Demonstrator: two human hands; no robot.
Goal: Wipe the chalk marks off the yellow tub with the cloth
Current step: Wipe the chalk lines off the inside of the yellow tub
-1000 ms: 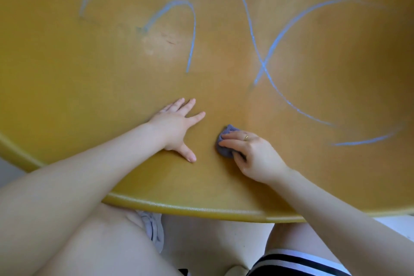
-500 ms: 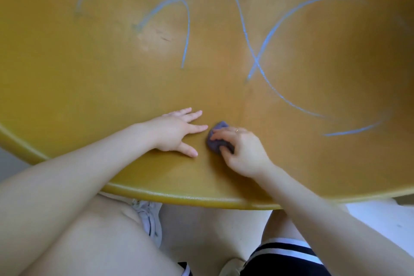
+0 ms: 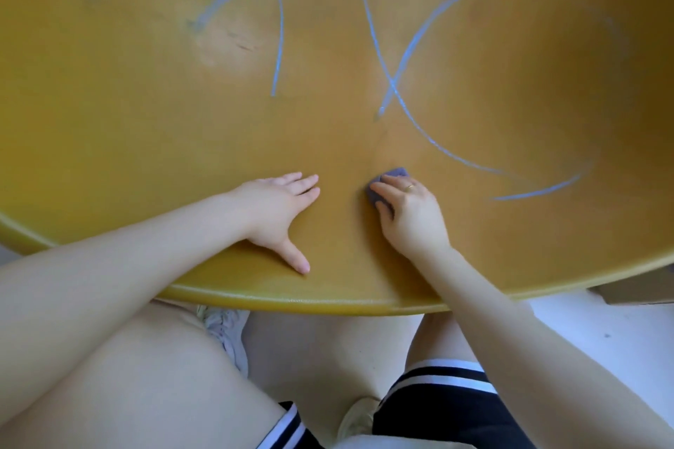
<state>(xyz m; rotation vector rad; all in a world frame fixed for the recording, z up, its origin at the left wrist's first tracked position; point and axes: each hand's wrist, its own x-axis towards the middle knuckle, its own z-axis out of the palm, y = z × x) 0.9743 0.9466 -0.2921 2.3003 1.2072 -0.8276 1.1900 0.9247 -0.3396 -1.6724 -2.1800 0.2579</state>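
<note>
right hand [image 3: 412,215]: slid cloth [image 3: 386,186] rightward, away from left hand [image 3: 281,211]
gap between hands: wider
left thumb: splayed further

Pale sneakers [image 3: 226,333], black shorts with white stripes [image 3: 445,397], and a cardboard box [image 3: 642,290].

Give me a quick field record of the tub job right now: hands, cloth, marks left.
left hand: flat on the tub's inner wall, fingers spread, holding nothing
right hand: grips the cloth, pressing it to the wall
cloth: small, grey-purple, mostly under the fingers, clear of any line
yellow tub: near rim at the person's knees
chalk marks: blue; crossed loops at right, arch at centre-left, faint streak at far left
progress: marks unwiped where visible
</note>
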